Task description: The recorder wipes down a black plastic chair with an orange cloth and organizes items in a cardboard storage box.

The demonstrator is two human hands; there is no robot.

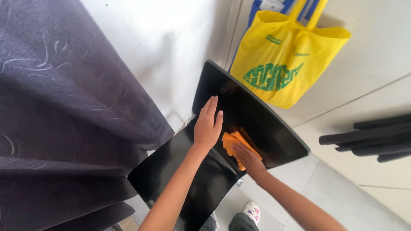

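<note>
A wide dark grey cloth (pixel 64 107) fills the left side of the view, draped in heavy folds and flecked with pale threads. Just right of it stands a glossy black chair (pixel 257 107), its curved seat and backrest shining enough to mirror what is pressed against them. The left hand (pixel 207 124) lies flat on the chair where seat meets back, fingers stretched out and close together, gripping nothing. Just beside it, the right hand (pixel 247 157) presses down on an orange cloth (pixel 231 143), fingers spread over it so that it is pinned to the black surface rather than clenched. The orange cloth is small, crumpled and folded over itself, bright against the dark plastic, with a faint orange reflection above it on the backrest. Further right and behind the chair, a yellow tote bag (pixel 287 64) with a green print leans against the white wall; its mouth is turned away, so what it holds cannot be told. At the far right, several black rods (pixel 372 137) lie bundled together. Below, on the grey tiled floor (pixel 334 188), a patterned white shoe (pixel 252 211) shows.
</note>
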